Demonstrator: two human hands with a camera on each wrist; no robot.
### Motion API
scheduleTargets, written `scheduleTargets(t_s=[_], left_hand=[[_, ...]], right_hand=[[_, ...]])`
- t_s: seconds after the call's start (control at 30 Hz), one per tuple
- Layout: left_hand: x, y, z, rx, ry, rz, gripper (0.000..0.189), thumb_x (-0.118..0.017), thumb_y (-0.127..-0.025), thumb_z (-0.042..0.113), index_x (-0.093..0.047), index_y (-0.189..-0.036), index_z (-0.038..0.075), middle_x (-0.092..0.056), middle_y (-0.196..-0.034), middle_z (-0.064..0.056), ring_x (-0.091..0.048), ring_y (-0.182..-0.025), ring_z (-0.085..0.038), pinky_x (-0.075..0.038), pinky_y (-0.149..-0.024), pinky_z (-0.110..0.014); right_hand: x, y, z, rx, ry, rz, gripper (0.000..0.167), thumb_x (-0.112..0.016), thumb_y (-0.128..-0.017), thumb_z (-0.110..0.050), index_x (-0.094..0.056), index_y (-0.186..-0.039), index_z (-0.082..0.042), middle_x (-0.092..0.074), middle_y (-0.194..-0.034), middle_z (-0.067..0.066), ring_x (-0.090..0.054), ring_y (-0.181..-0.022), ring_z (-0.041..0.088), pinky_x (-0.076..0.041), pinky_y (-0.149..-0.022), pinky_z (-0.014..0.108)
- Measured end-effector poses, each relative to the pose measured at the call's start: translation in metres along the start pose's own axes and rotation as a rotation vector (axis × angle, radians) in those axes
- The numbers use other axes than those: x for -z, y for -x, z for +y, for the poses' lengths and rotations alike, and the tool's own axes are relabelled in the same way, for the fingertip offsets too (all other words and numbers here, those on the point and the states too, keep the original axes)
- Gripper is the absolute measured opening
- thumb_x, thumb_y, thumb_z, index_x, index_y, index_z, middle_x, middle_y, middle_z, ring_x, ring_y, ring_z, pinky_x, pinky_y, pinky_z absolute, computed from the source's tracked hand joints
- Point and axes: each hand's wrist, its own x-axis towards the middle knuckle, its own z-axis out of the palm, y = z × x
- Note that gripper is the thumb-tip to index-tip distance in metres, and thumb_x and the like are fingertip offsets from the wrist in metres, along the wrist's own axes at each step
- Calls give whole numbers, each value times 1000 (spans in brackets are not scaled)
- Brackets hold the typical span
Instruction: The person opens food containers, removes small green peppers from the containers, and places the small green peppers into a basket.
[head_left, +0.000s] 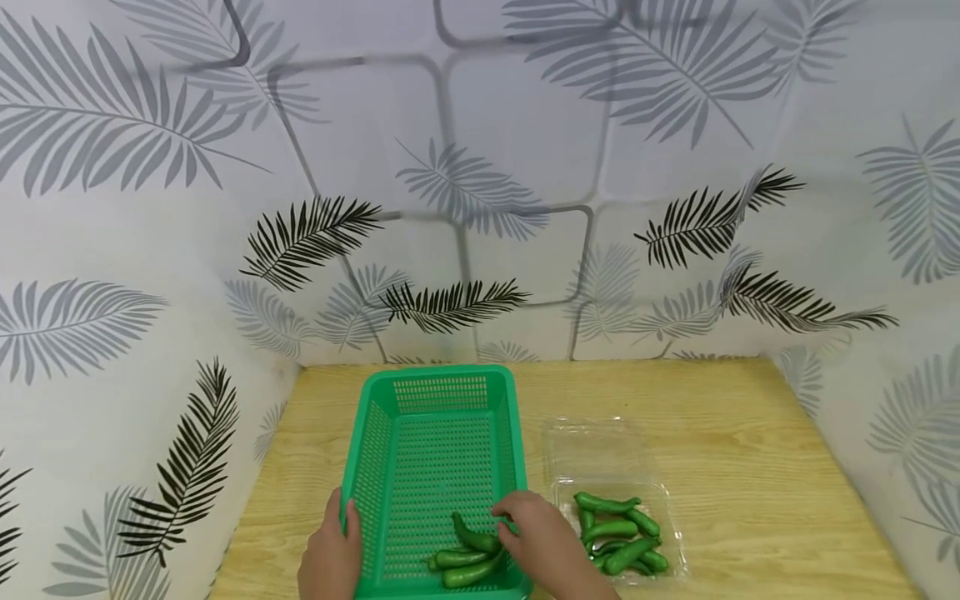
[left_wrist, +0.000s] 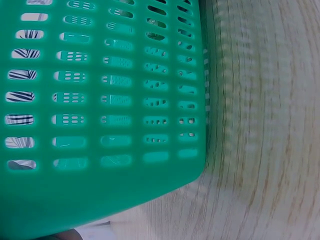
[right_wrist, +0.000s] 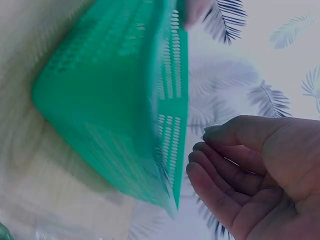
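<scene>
A green plastic basket [head_left: 442,454] with slotted walls stands on the table. My left hand [head_left: 331,557] grips its left rim, thumb inside and the other fingers outside. In the left wrist view the slotted basket wall [left_wrist: 95,190] fills the left side. Several green peppers [head_left: 468,577] lie in the basket's near right corner. Over the right rim hovers my right hand [head_left: 542,537]; in the right wrist view this hand [right_wrist: 260,175] has loosely bent fingers with nothing between them. More green peppers [head_left: 630,552] lie in a clear plastic clamshell box [head_left: 672,517] to the right.
The clamshell's lid [head_left: 596,454] is folded back, flat on the wooden table [head_left: 772,492]. A leaf-patterned cloth [head_left: 517,167] hangs behind the table and along both sides.
</scene>
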Motion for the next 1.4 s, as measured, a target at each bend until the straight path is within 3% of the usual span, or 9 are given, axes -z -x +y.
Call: scheduleTargets(t_s=[0.3, 0.43, 0.63, 0.8, 1.07, 1.27, 1.4], left_hand=[[-2, -1, -1, 4, 1, 2, 52, -28, -100, 46, -34, -140, 13, -66, -88, -21, -60, -53, -25, -39, -37, -37], [-3, -2, -1, 11, -4, 2, 51, -28, -99, 47, -35, -139, 15, -66, -86, -20, -60, -53, -25, -39, -37, -37], [-2, -2, -2, 10, -16, 7, 53, -27, -99, 48, -35, -139, 13, -66, -84, -20, -60, -55, -28, -39, -38, -39], [-3, -2, -3, 12, -14, 7, 53, -27, -99, 48, -36, -139, 14, -66, -82, -19, -59, -53, -26, -39, -37, -38], [-5, -3, -4, 17, -10, 16, 52, -27, -99, 48, -37, -138, 15, -66, -79, -17, -58, -50, -23, -39, -37, -36], [-4, -2, -3, 20, -7, -7, 57, -25, -99, 50, -34, -140, 13, -66, -84, -20, -59, -52, -25, -40, -37, -38], [-3, -2, -2, 21, -4, -14, 56, -25, -99, 50, -34, -140, 13, -66, -84, -20, -59, -52, -25, -40, -37, -38]], right_hand=[[23, 15, 12, -88, -49, 82, 13, -65, -86, -9, -67, -99, -7, -63, -94, 2, -60, -83, 19, -49, -66, 29], [27, 21, 23, -149, -16, 139, 11, -67, -84, -7, -66, -95, -6, -63, -90, 3, -60, -80, 19, -49, -65, 31], [27, 29, 47, -314, 32, 193, 14, -68, -82, -7, -67, -96, -3, -65, -91, 6, -63, -82, 23, -51, -66, 35], [22, 35, 66, -430, 41, 171, 16, -69, -81, -6, -66, -95, 1, -66, -91, 10, -63, -85, 27, -52, -68, 38], [7, 37, 85, -498, 26, 152, 22, -70, -81, -6, -66, -100, 2, -65, -93, 13, -63, -86, 31, -51, -67, 42], [-4, 39, 90, -464, 68, 197, 22, -70, -79, -7, -66, -99, 1, -64, -96, 13, -60, -93, 34, -49, -73, 46], [-8, 37, 92, -455, 93, 233, 18, -71, -78, -7, -66, -94, -1, -64, -90, 12, -61, -88, 32, -49, -71, 45]])
